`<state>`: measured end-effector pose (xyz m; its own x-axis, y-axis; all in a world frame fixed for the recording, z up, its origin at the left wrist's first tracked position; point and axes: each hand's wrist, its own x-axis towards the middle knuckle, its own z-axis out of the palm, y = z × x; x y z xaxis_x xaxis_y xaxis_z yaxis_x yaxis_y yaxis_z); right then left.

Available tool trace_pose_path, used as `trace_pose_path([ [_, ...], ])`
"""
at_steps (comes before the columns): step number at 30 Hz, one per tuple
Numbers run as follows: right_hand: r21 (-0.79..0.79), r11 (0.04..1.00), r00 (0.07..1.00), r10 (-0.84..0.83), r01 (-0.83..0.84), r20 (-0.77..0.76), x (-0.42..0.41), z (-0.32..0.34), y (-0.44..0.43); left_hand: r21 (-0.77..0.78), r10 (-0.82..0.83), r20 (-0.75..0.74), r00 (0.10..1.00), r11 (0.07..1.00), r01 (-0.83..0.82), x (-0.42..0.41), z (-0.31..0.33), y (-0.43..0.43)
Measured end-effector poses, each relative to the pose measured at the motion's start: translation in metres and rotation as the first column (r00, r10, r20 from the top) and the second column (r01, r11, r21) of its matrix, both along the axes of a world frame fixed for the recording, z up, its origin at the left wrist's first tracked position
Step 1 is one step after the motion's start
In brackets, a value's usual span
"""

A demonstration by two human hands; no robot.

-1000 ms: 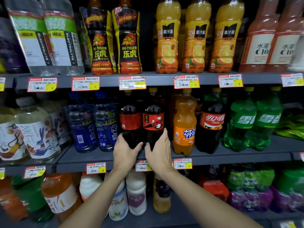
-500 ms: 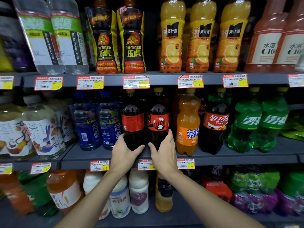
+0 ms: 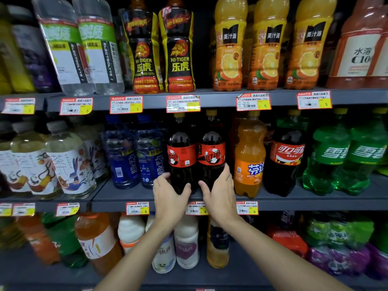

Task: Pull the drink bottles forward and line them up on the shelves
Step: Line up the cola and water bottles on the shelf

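Observation:
Two dark cola bottles with red labels stand side by side on the middle shelf. My left hand grips the base of the left cola bottle, thumb on its front. My right hand grips the base of the right cola bottle, fingers round its right side. To their right stand an orange soda bottle, a third cola bottle and two green soda bottles. Blue drink bottles stand to the left.
The top shelf holds electrolyte bottles, two black-and-yellow energy drinks, orange juice bottles and pinkish bottles. Tea bottles stand at the middle left. The bottom shelf holds milk drinks and mixed bottles. Price tags line the shelf edges.
Both hands stay on the bases of the two cola bottles. The view has shifted slightly, and the two bottles now show their red labels more squarely to the front.

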<state>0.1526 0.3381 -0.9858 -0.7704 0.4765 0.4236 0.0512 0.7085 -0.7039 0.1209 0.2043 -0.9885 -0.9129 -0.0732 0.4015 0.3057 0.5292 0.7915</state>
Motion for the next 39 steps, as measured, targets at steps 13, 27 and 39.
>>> trace_pose_path([
  [13, -0.045, 0.996, 0.997, 0.082, -0.082, -0.008, 0.002, -0.004, 0.004, -0.047, -0.077, 0.021, 0.997, 0.996, 0.078, -0.022, -0.008, 0.004],
  [27, -0.017, 0.994, 0.99, 0.114, -0.113, 0.078, 0.004, -0.005, 0.016, -0.127, -0.257, -0.058, 0.965, 0.96, 0.248, -0.038, -0.015, -0.018],
  [39, -0.03, 0.992, 0.984, 0.123, -0.12, 0.127, 0.005, -0.012, 0.025, -0.15, -0.325, -0.035, 0.945, 0.937, 0.316, -0.045, -0.013, -0.025],
])
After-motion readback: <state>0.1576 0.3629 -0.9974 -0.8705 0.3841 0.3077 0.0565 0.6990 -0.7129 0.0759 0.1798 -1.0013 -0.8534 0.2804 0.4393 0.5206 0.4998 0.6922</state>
